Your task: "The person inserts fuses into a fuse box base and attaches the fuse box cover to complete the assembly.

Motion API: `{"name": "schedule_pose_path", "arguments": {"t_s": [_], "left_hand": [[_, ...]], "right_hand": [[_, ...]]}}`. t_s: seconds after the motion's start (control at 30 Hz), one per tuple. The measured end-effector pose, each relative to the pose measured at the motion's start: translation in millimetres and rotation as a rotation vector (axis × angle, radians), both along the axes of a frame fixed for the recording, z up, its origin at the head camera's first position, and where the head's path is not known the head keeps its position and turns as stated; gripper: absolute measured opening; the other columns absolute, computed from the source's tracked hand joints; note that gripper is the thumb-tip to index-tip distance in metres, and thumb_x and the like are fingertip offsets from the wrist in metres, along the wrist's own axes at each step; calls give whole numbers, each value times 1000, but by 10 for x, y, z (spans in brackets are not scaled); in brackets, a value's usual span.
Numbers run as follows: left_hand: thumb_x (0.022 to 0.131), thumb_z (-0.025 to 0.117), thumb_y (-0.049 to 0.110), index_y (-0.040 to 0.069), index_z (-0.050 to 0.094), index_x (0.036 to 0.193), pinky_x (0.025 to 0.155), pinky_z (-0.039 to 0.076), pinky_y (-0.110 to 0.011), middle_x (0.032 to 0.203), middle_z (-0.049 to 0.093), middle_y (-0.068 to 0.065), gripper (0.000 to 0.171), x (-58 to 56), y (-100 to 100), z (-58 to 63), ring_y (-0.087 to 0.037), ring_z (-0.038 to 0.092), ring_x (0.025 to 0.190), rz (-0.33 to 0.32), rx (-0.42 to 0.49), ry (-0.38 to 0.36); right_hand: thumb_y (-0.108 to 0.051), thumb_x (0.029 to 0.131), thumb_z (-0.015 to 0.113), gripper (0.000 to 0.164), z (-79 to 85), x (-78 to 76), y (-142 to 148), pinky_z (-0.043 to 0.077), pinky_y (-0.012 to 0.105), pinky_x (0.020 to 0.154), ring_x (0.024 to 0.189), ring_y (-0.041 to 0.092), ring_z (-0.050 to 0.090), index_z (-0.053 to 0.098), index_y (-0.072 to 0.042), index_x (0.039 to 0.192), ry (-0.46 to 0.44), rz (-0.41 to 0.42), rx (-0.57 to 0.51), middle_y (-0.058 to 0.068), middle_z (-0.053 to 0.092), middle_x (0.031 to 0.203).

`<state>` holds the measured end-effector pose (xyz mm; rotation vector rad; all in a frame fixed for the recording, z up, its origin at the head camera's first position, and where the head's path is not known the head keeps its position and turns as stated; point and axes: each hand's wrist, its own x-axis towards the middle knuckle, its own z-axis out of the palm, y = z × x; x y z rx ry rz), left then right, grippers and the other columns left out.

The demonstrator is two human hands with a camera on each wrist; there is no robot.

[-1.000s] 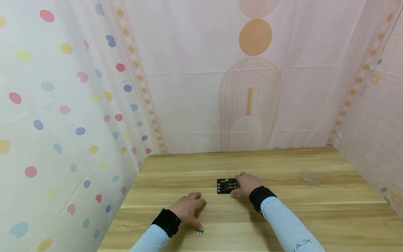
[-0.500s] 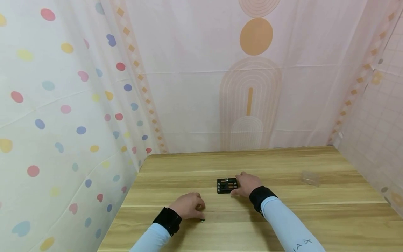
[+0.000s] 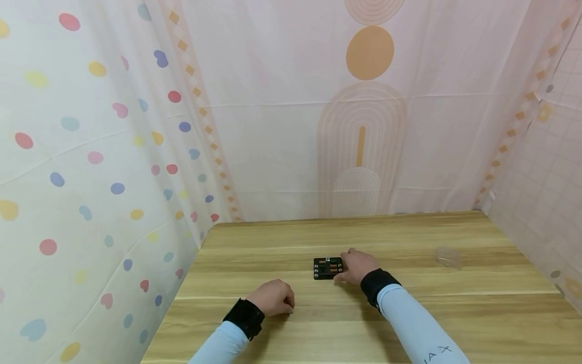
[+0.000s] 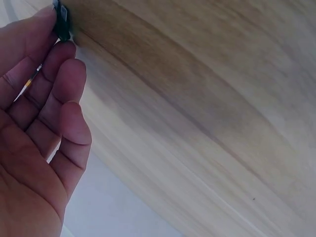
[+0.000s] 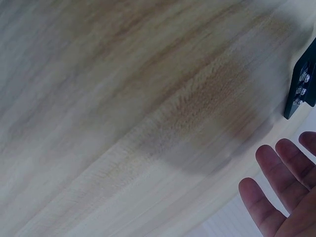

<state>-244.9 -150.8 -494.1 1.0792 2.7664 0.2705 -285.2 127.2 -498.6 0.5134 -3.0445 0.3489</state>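
Note:
A small green blade fuse [image 4: 62, 22] is pinched between the thumb and fingertips of my left hand [image 3: 274, 298], low over the table left of centre. In the head view the fingers hide it. A black fuse block [image 3: 323, 269] with screw terminals and some orange-brown parts lies flat on the table. At its right end, my right hand [image 3: 359, 267] holds it, thumb at the near corner and a finger at the far corner. In the right wrist view the block's edge [image 5: 300, 84] shows beyond the other fingers [image 5: 276, 173], which are extended and apart from it.
A clear plastic piece [image 3: 448, 258] lies on the right part of the wooden table [image 3: 454, 313]. Patterned curtains [image 3: 273, 151] hang behind the table and along both sides.
My left hand has closed on the green fuse, which lay by its thumb, and lifted it slightly away from the front. The right hand and the fuse block have stayed in place.

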Motion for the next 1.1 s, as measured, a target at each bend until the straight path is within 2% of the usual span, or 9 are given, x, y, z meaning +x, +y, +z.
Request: {"name": "schedule_pose_path", "arguments": {"t_s": [0.13, 0.43, 0.77, 1.1], "left_hand": [[81, 82, 16, 19, 74, 75, 66, 47, -20, 73, 60, 16, 11, -10, -10, -19, 2, 51, 66, -6, -3, 5], [80, 83, 13, 18, 70, 71, 63, 45, -19, 68, 58, 16, 17, -28, 2, -2, 2, 49, 63, 4, 4, -43], [83, 81, 12, 13, 76, 78, 65, 47, -19, 73, 64, 13, 7, -41, 13, 36, 2, 52, 66, -10, 1, -69], [85, 77, 9, 16, 73, 76, 67, 47, -21, 74, 61, 14, 12, -101, 20, 59, 0, 53, 69, 5, 60, -33]], "right_hand": [[-56, 75, 81, 77, -26, -13, 6, 55, 42, 81, 95, 28, 65, 65, -1, 127, 8, 3, 3, 15, 66, 111], [-57, 75, 81, 78, -63, -38, 18, 55, 42, 81, 95, 28, 65, 65, -1, 127, 9, 5, 6, 15, 65, 110], [-57, 74, 81, 77, -93, -50, 27, 55, 42, 80, 93, 27, 65, 65, -2, 126, 18, 4, 8, 14, 66, 109], [-55, 74, 82, 76, -72, -29, 25, 55, 42, 80, 92, 27, 65, 66, -2, 125, 11, 0, -1, 14, 65, 108]]}}
